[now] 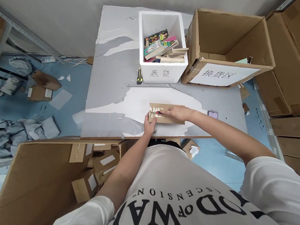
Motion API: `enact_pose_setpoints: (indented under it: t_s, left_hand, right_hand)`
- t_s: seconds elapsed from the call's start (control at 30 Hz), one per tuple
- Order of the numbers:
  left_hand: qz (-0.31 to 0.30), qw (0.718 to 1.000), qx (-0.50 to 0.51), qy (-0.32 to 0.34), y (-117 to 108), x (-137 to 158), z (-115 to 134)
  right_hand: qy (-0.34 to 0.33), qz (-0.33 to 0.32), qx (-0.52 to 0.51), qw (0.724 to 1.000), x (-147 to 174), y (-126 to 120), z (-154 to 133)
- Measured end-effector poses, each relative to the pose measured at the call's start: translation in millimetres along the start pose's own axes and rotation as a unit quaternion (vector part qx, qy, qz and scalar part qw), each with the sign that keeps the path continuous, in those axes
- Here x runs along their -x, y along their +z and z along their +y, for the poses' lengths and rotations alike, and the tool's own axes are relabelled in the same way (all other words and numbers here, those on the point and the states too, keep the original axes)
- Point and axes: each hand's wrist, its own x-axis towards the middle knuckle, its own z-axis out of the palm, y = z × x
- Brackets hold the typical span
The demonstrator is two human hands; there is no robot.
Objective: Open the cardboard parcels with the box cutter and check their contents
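A small brown cardboard box (167, 119), with shiny clear tape over its left part, lies on the table near the front edge. My left hand (149, 125) grips its left end, thumb on top and fingers at the side. Over the middle of the box, my right hand (179, 113) is closed on a red box cutter (158, 112), mostly hidden under the fingers. The cutter's front end is on the taped top near my left thumb.
A white foam bin (150, 75) of books stands behind, beside a large open carton (197, 78). A yellow-black utility knife (139, 76) lies left of the bin, a phone-like object (213, 114) at right. An open carton (39, 172) of small boxes stands front left.
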Motion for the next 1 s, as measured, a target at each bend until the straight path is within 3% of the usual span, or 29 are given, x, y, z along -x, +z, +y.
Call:
enact_pose_setpoints:
  t_s: [0.13, 0.43, 0.67, 0.8, 0.87, 0.9, 1.0]
  left_hand:
    - [0.005, 1.0, -0.014, -0.003, 0.0, -1.0, -1.3]
    - [0.04, 0.998, -0.054, -0.022, 5.1, 5.7, 11.3]
    - [0.03, 0.996, -0.079, -0.028, 1.4, 6.9, 12.8]
    - [0.011, 0.994, -0.097, -0.043, -0.2, 7.5, 15.0]
    - [0.02, 0.991, -0.133, -0.023, -1.9, 9.6, 19.7]
    - [0.03, 0.986, -0.164, 0.005, -2.8, 10.7, 23.5]
    - [0.012, 0.947, -0.29, 0.139, -4.9, 11.3, 39.9]
  right_hand:
    - [0.042, -0.052, 0.058, 0.996, 19.0, -3.1, 3.7]
    - [0.143, -0.102, 0.072, 0.982, 116.4, 16.4, 54.5]
    - [0.138, -0.05, 0.058, 0.987, 129.9, 40.0, 66.8]
    - [0.153, 0.066, -0.048, 0.985, 156.1, 69.7, 72.8]
    - [0.18, 0.161, -0.159, 0.957, 165.3, 92.9, 67.9]
    - [0.2, 0.204, -0.228, 0.931, 165.8, 105.8, 63.0]
    - [0.265, 0.282, -0.455, 0.802, 149.7, 143.1, 41.6]
